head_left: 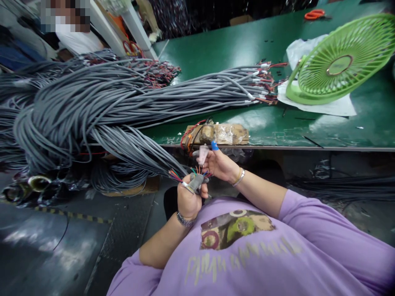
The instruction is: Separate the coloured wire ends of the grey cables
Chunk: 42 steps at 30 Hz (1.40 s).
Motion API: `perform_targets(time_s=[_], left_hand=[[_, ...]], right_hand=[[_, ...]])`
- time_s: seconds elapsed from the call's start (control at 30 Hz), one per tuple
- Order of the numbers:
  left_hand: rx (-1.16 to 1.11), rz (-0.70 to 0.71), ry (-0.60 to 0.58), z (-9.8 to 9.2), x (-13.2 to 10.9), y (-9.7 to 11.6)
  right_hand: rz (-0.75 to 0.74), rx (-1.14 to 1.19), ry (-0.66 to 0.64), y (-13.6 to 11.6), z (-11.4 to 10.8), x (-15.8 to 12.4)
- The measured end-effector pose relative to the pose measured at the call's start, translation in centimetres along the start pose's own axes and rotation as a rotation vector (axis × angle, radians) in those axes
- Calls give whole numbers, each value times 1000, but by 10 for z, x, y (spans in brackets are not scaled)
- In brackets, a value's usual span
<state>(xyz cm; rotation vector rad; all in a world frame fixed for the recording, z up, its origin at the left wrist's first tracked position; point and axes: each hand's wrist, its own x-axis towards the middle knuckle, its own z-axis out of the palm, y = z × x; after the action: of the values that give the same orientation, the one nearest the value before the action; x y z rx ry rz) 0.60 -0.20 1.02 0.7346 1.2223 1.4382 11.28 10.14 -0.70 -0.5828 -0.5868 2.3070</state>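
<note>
My left hand (pixel 189 201), a watch on its wrist, is closed around the end of a grey cable bundle (pixel 160 153). Grey wrapping covers its thumb (pixel 196 181). Thin coloured wires (pixel 197 169) fan out above that thumb, and more coloured wire ends (pixel 175 176) stick out on its left side. My right hand (pixel 220 165) is just right of the wires, with the fingers apart and partly bent. One fingertip wears a blue cover (pixel 214 145), another a pale pinkish one (pixel 203 155). Whether its lower fingers touch the wires I cannot tell.
A large heap of grey cables (pixel 70 94) lies over the green table (pixel 216 45). Near the table's edge is a wooden block (pixel 233 133) with red and black wires. A green fan (pixel 339 63) and orange-handled scissors (pixel 314 15) are at the right. Another person (pixel 77 39) is at upper left.
</note>
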Motion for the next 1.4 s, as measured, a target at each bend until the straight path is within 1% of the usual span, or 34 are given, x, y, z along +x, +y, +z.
perform_targets(time_s=[0.07,0.2,0.4,0.47,0.57,0.7,0.8,0.93,1.03,1.1,1.17,1.27,1.33,1.4], left_hand=[[-7,21,14,-1,0,0],[-20,66,57,1,2,0],[-28,80,63,4,8,1],[-26,71,63,5,9,1],[-23,50,71,5,10,0],[-10,32,78,4,11,-3],[10,31,85,3,10,-4],[38,47,77,0,6,-4],[73,45,59,-5,2,-7],[105,39,42,-8,0,-10],[145,33,23,-10,0,-13],[208,24,-14,-12,-1,-17],[262,-1,-73,-13,0,-18],[333,-56,-162,-14,1,-17]], right_hand=[[-24,-26,-4,-1,2,-3],[-134,-116,28,-1,6,-7],[-275,-219,83,9,-3,1],[-254,-214,60,10,-4,5],[-169,-135,36,8,-1,9],[-191,-60,109,5,7,9],[-178,-44,123,5,8,7],[-25,-88,70,2,0,1],[112,-237,-35,-6,-9,-8],[154,-360,-113,-12,-13,-14],[140,-470,-157,-16,-14,-18],[68,-584,-178,-20,-13,-22],[23,-644,-198,-21,-10,-25],[-10,-718,-228,-21,-6,-28]])
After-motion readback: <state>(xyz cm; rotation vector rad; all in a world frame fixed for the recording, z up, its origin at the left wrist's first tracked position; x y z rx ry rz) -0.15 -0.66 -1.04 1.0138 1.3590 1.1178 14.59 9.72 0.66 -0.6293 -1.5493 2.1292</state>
